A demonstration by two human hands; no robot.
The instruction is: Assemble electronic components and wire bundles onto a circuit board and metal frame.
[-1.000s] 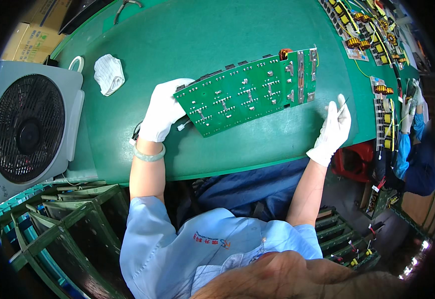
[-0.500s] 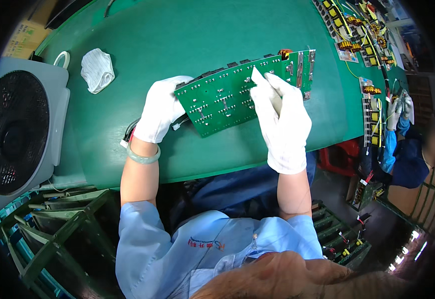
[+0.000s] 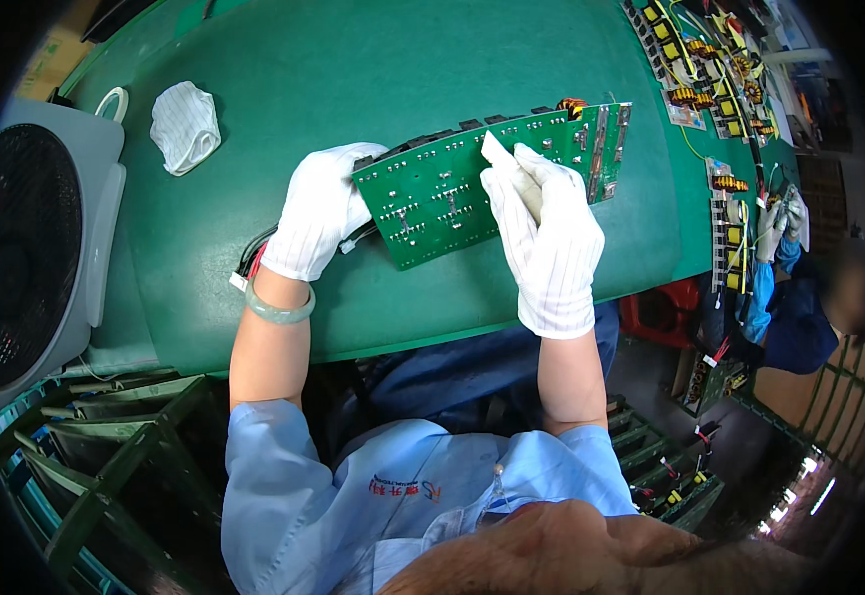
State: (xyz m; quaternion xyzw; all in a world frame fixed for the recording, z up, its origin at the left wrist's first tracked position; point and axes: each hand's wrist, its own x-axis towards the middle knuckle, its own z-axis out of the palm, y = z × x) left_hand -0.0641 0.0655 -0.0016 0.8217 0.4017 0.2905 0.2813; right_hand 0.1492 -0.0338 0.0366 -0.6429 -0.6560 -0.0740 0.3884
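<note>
At the near edge of the green table (image 3: 254, 258), lines run from the wearer outward:
Wearer: light blue work shirt at the bottom of the view, both forearms bare and reaching up onto the table
Left wrist: pale green bangle (image 3: 279, 307) just below the glove cuff
Left hand (image 3: 318, 210): white-gloved, closed around the left end of the circuit board, fingers hidden beneath it; a bundle of wires (image 3: 254, 260) shows beside the wrist
Right hand (image 3: 547, 233): white-gloved, grasping a small white flat piece (image 3: 500, 157) between thumb and fingers, pressed against the board's face; what the piece is cannot be told
Circuit board (image 3: 442, 193): long, green, solder side up, held tilted above the table between the two hands; right end with pale strips and an orange coil juts past the right hand
Table: green mat, curved by the lens
Fan (image 3: 26, 248): grey housing with dark grille, at the left edge of the table
White cloth (image 3: 185, 124): crumpled, lying on the mat well apart from the left hand, toward the far left
Tape roll (image 3: 110, 102): small white ring just beside the cloth
Far right: row of further boards (image 3: 725, 213) with yellow and orange parts along the table edge; another person (image 3: 800, 297) in dark blue beside them
</note>
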